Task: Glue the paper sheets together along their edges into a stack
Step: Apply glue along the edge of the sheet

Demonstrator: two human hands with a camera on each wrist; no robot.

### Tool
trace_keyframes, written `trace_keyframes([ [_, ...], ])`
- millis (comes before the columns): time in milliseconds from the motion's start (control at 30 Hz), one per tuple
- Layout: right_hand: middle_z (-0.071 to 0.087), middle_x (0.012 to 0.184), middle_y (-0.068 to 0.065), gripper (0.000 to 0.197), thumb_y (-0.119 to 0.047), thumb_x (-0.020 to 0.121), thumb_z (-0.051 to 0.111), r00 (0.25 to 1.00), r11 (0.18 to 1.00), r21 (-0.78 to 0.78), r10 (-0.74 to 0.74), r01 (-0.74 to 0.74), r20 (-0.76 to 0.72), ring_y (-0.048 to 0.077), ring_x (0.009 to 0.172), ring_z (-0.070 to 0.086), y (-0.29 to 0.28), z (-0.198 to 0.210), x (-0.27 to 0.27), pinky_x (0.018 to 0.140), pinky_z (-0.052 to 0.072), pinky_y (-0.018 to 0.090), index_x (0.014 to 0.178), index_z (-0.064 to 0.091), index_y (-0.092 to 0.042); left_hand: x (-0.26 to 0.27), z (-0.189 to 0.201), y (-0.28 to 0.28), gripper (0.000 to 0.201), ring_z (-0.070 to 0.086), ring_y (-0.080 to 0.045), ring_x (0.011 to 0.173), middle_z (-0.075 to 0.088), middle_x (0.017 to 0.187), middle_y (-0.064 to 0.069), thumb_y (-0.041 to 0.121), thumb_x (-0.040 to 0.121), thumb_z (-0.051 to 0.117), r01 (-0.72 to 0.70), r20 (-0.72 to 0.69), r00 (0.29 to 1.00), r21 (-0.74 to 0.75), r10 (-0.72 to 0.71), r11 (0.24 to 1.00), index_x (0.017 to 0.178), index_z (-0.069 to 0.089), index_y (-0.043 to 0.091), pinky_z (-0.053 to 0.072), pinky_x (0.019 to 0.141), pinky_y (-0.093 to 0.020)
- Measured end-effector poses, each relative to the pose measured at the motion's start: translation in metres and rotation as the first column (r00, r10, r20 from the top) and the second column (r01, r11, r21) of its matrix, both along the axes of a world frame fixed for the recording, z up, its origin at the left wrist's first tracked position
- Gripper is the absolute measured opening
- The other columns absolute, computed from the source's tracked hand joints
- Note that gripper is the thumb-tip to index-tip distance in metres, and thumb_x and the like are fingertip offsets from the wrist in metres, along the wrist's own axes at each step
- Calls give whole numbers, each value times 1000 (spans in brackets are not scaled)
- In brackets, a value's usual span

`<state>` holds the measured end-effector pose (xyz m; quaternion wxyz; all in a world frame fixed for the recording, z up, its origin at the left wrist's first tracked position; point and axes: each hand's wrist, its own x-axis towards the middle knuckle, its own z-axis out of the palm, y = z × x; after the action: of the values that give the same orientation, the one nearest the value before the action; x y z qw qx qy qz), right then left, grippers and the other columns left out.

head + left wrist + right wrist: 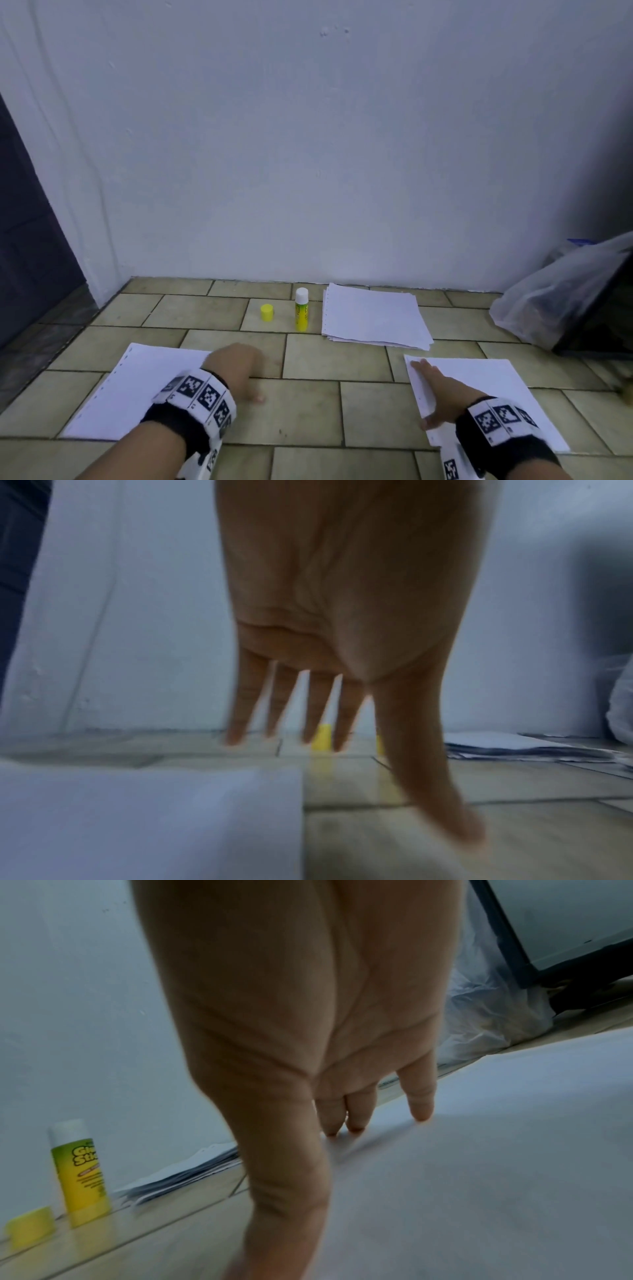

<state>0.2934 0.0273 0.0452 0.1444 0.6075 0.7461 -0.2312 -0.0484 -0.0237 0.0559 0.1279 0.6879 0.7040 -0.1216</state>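
Setting: a tiled floor at the foot of a pale wall is seen, with two single paper sheets laid out nearest the person.

Left sheet: it is laid flat on the tiles, its punched edge turned to the left.

Right sheet: it is laid flat well apart from the first, its punched edge turned toward the gap between the two.

Left hand: it is spread, fingers straight, over the right edge of the left sheet and the tile beside it; nothing is held. Whether the paper is pressed cannot be told.

Right hand: it is laid flat along the punched edge of the right sheet, fingers stretched out and resting on the paper; nothing is gripped.

Glue stick: it is stood upright and uncapped beyond both hands, roughly between them and a little nearer the left. Its long axis is vertical, so a grasp from the side is judged to be called for.

Cap: it is set down just left of the stick.

Spare pile: loose sheets are stacked just right of the stick, near the wall.

Elsewhere: a plastic bag is slumped at the far right.

Stage: no glued stack is yet seen.
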Motion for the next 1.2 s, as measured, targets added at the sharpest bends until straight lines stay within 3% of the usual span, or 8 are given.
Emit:
trace_keyframes([
  [167,41,108,-3,68,-29,78,76,998,999,6,-51,51,-42,14,93,47,-2,-1,3,63,35,14,124,27,-19,-25,-8,-19,17,51,-19,124,57,109,1,24,95,56,-22,-334,942,-135,-25,991,107,56,12,41,86,-19],
  [400,5,160,-2,35,-36,77,75,999,1000,27,17,-16,-43,16,137,34,-5,-2,9,84,31,19,83,43,-26,-37,0,-25,42,62,-15,108,64,115,2,43,84,68,-124,-258,961,-90,98,988,114,60,15,47,88,-23],
  [567,53,132,5,75,-26,93,60,973,991,22,-123,130,-198,6,97,48,1,-11,9,73,36,4,149,16,-4,-22,1,-18,41,56,-18,117,57,130,-4,27,95,54,-127,-171,979,-76,112,989,133,50,13,44,93,-25],
  [667,43,143,12,66,-22,95,55,977,991,52,-110,122,-182,1,83,46,0,-10,8,69,37,2,147,21,1,15,-4,-9,72,57,-25,116,55,132,-13,9,90,49,-44,-1,999,-56,44,997,153,17,20,48,94,-32],
  [800,46,99,-5,27,-14,92,49,988,990,122,-59,76,-142,-4,64,39,1,-15,5,63,37,6,117,51,-3,75,-6,-8,52,58,-21,102,61,113,-5,23,92,54,70,151,986,-2,-69,998,141,39,12,45,84,-30],
  [900,44,83,-16,21,-10,92,44,992,984,169,-31,52,-125,-1,81,54,3,-18,6,67,36,5,111,53,-12,106,-1,-11,55,57,-27,100,58,110,-11,50,89,60,133,175,977,-39,-125,990,118,52,5,40,79,-32],
  [1033,29,150,-7,30,-16,90,60,997,989,143,35,-25,-71,12,134,37,-1,-12,8,101,30,18,74,43,-35,116,-7,-6,66,47,-22,93,52,100,-9,66,84,54,157,167,976,-114,-137,981,105,56,4,41,82,-32],
  [1200,36,141,-1,27,-29,86,67,995,975,224,37,-16,-92,17,131,31,-5,-14,12,104,29,24,80,43,-41,103,-12,-4,55,31,-27,134,35,144,-12,31,96,55,264,139,959,-125,-246,956,146,38,15,35,107,-40],
])
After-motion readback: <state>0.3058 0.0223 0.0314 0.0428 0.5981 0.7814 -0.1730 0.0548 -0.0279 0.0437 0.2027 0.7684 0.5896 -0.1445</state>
